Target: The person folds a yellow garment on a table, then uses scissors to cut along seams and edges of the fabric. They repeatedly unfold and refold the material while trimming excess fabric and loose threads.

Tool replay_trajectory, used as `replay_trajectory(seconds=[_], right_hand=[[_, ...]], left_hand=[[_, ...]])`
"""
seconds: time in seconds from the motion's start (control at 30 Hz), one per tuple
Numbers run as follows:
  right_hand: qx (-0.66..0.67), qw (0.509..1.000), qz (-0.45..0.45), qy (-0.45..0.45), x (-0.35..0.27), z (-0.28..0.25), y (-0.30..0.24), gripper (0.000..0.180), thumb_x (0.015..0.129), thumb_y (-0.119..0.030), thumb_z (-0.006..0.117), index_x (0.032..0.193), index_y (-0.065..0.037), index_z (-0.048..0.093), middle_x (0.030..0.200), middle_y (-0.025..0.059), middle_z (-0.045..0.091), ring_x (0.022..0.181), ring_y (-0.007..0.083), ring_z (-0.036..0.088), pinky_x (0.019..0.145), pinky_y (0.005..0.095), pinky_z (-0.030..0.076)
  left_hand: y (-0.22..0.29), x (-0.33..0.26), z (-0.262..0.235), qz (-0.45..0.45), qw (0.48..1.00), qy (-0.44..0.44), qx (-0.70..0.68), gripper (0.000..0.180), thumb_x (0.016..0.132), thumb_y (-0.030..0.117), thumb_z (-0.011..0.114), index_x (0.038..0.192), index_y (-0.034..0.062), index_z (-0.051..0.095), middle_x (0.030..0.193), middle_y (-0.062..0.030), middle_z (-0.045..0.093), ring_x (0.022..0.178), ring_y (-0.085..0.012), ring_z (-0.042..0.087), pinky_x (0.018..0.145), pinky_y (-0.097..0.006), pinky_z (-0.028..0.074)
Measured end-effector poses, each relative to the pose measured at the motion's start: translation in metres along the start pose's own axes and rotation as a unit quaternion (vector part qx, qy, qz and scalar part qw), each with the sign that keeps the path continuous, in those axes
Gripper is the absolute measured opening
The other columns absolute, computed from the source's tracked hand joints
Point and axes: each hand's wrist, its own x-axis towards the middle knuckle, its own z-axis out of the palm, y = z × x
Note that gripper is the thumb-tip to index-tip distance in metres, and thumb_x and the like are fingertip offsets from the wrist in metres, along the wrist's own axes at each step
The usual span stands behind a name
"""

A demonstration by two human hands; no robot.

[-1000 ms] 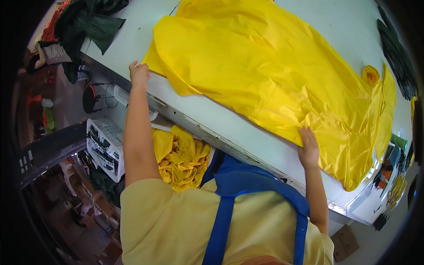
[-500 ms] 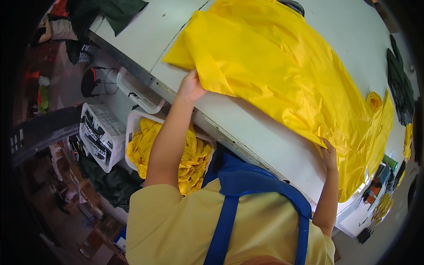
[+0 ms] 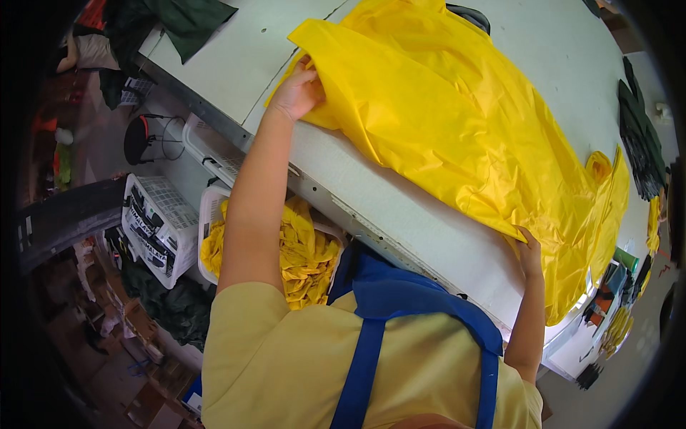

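Note:
A large piece of shiny, creased yellow fabric spreads across the white table, its near edge running diagonally between my hands. At its left end, my left hand has its fingers curled on the edge, where a flap of the fabric is lifted. My right hand pinches the near edge farther right, close to the table's front. Folds hide some of the fingertips of both hands. Toward the right end, the fabric bunches into a small roll and drapes down by the table's edge.
Below the table on the left stands a white basket heaped with crumpled yellow fabric. Another white basket is beside it. Dark green cloth lies at the table's far left, dark gloves at the far right. A stool stands left.
My left hand has moved away from me and slightly left along the fabric's edge, raising the flap there. My right hand stays at nearly the same spot.

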Motion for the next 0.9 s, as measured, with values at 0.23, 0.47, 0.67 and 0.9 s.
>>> replay_trajectory(seconds=[0.23,0.47,0.67,0.9], right_hand=[[0.005,1.0,0.0,0.004,-0.001,0.0,-0.003,0.029,0.084,0.001,0.052,0.111,0.001,0.061,0.099,0.0081,0.065,0.093,0.0148,0.058,0.085,0.0254,0.044],[0.008,1.0,0.015,0.014,0.0,0.002,-0.009,0.028,0.083,0.001,0.053,0.111,0.002,0.061,0.1,0.0091,0.065,0.093,0.0158,0.059,0.084,0.0259,0.044],[-0.009,1.0,0.018,-0.004,-0.006,-0.006,-0.009,0.029,0.083,0.0,0.054,0.111,0.002,0.06,0.099,0.0091,0.065,0.092,0.0151,0.058,0.084,0.0257,0.044],[0.021,0.999,0.03,-0.012,-0.003,-0.026,-0.017,0.03,0.083,0.0,0.054,0.113,0.001,0.06,0.1,0.0086,0.065,0.092,0.0146,0.058,0.085,0.0247,0.044]], left_hand=[[0.073,0.005,-0.05,0.0,0.978,-0.068,0.199,0.04,0.083,0.011,0.056,0.122,0.0088,0.052,0.117,-0.0017,0.057,0.107,-0.0168,0.052,0.091,-0.034,0.041],[0.12,-0.054,-0.124,-0.173,0.842,0.007,0.511,0.051,0.079,0.004,0.059,0.129,0.0027,0.047,0.123,-0.0063,0.055,0.113,-0.0175,0.05,0.1,-0.029,0.033],[0.085,-0.039,-0.086,-0.137,0.846,0.122,0.501,0.052,0.075,0.005,0.059,0.126,0.0065,0.05,0.107,0.0002,0.058,0.087,-0.011,0.049,0.07,-0.024,0.036],[0.105,-0.007,-0.087,-0.292,0.774,0.103,0.552,0.038,0.076,0.006,0.06,0.114,0.01,0.055,0.097,0.0015,0.058,0.074,-0.009,0.043,0.058,-0.023,0.032]])
